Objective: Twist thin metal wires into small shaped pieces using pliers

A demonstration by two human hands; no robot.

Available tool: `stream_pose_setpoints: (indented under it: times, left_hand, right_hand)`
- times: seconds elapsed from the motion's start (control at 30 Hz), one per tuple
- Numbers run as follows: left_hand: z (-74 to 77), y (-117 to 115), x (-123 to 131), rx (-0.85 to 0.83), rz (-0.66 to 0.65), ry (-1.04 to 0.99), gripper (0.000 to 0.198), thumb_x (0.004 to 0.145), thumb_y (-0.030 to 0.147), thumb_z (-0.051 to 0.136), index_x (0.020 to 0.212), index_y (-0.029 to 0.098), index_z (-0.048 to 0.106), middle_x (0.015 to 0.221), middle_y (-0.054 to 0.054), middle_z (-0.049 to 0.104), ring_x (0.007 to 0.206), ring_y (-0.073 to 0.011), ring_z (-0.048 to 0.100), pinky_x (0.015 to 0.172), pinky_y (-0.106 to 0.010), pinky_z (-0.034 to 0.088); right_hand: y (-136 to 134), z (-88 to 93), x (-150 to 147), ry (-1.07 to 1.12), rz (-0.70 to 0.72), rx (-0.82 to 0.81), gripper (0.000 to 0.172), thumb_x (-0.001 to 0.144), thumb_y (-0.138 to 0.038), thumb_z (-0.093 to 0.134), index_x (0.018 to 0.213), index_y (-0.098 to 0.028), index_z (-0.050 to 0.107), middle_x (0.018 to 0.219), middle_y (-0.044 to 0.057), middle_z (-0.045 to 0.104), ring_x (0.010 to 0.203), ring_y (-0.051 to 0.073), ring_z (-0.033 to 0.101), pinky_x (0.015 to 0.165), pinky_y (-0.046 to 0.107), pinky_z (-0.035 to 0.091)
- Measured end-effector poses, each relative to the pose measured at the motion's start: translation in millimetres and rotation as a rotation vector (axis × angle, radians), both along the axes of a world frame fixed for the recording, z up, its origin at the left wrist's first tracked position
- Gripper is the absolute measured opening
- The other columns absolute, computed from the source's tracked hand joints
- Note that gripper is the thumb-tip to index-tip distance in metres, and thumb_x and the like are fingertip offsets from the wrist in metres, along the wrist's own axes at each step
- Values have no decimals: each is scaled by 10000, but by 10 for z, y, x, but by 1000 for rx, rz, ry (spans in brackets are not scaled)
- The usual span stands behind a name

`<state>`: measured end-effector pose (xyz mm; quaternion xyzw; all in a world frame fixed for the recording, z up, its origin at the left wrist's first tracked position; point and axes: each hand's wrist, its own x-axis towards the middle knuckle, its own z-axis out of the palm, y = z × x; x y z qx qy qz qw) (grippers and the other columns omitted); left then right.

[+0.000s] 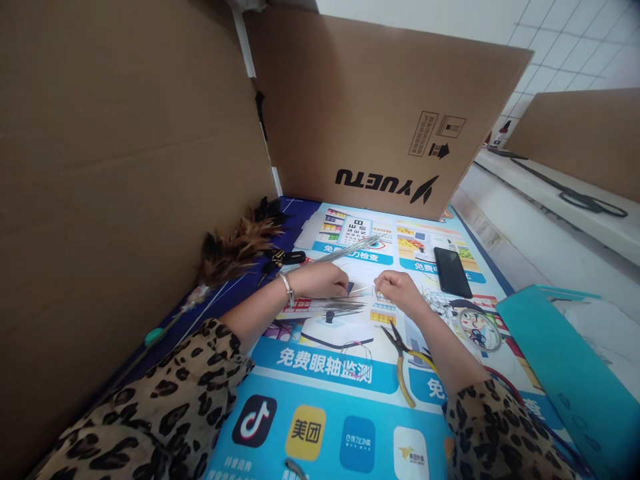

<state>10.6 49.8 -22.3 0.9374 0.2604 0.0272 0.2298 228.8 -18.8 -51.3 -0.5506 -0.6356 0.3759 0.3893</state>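
Observation:
A thin, pale wire [361, 290] spans the short gap between my hands. The fingers of my left hand [323, 280] are closed in a pinch at its left end. At the other end, the curled thumb and fingers of my right hand [397, 291] grip it; the fingertips partly hide the hold. Behind my left hand lies a bundle of clear, shiny thin strands [350, 249]. Dark thin metal wires [333, 307] are spread just below that hand. Long-nose pliers [401, 363] with yellow handles rest open near my right forearm.
Cardboard walls [320, 120] stand at the left and back. A feather duster [243, 240] leans along the left, by a small black object [291, 257]. On the right are a black phone [453, 272], a round clear dish [479, 329] and a teal box [555, 353].

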Motion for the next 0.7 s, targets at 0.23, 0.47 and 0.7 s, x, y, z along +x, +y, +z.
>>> stream_pose_setpoints:
  times: [0.23, 0.47, 0.7]
  left_hand:
    - [30, -55, 43, -111, -31, -113, 232, 781, 300, 456, 812, 199, 663, 724, 9, 639, 624, -115, 523, 576, -207, 326]
    - [-72, -67, 75, 152, 62, -62, 236, 788, 306, 444, 778, 222, 665, 750, -5, 653, 684, -140, 552, 618, -230, 330]
    - [-141, -77, 104, 331, 159, 28, 258, 797, 310, 418, 786, 224, 660, 796, -22, 657, 735, -164, 561, 617, -249, 324]
  right_hand:
    - [8, -47, 19, -46, 6, 24, 260, 784, -391, 478, 661, -172, 545, 502, -47, 443, 456, 72, 358, 445, 204, 282]
    - [49, -97, 30, -368, -91, 265, 279, 839, -384, 425, 738, -192, 601, 670, 10, 555, 639, 127, 501, 596, 240, 394]
    - [-6, -76, -56, -850, -88, 679, 247, 878, -300, 409, 988, -197, 604, 958, 78, 569, 928, 185, 476, 814, 299, 350]
